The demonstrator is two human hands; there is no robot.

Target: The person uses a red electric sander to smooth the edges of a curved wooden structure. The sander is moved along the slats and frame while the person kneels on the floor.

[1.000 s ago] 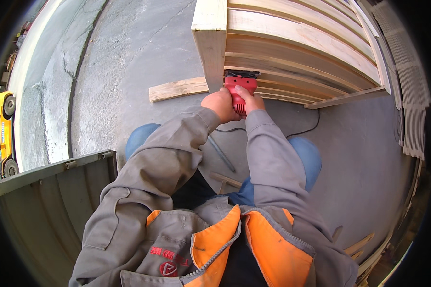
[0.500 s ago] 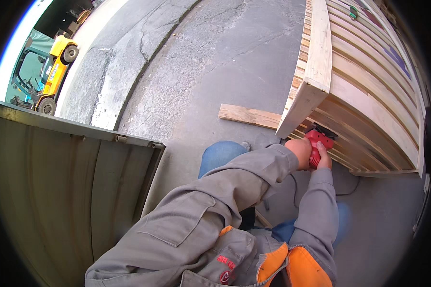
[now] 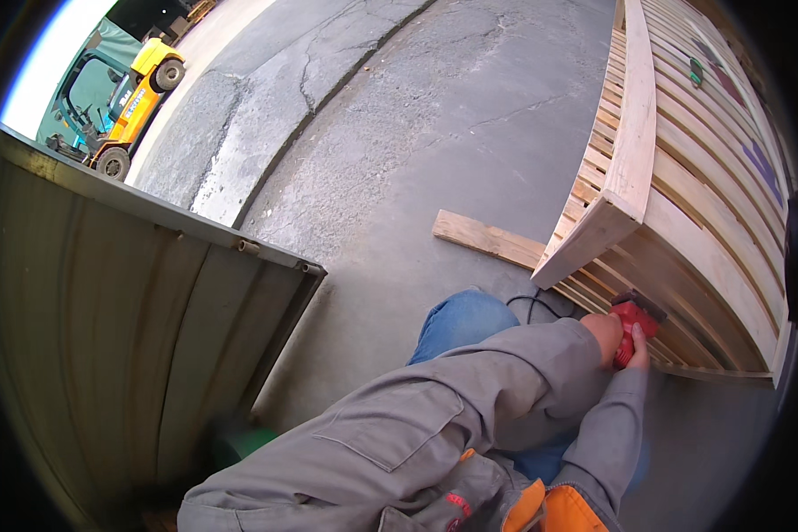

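Observation:
Both of my hands are closed around a red power sander point(image 3: 631, 326), its dark base against the inner face of a slatted wooden crate point(image 3: 634, 191). My left hand point(image 3: 605, 337) grips the sander's body from the left. Close beside it, my right hand point(image 3: 638, 348) wraps the right and near side. Some of the fingers are hidden behind the tool. A black cord point(image 3: 534, 306) loops on the floor by the crate's near corner.
A plank point(image 3: 483, 238) lies on the concrete beside the crate. On the slats rests a small green-handled tool point(image 3: 696, 73). A ribbed metal panel point(image 3: 133, 328) stands at my left, with a yellow forklift point(image 3: 137, 106) beyond it. Something green point(image 3: 244, 441) shows low at the left.
My hands and the sander have shifted right and nearer along the crate's inner face. The whole view has also turned, and a green thing has come into sight at the lower left.

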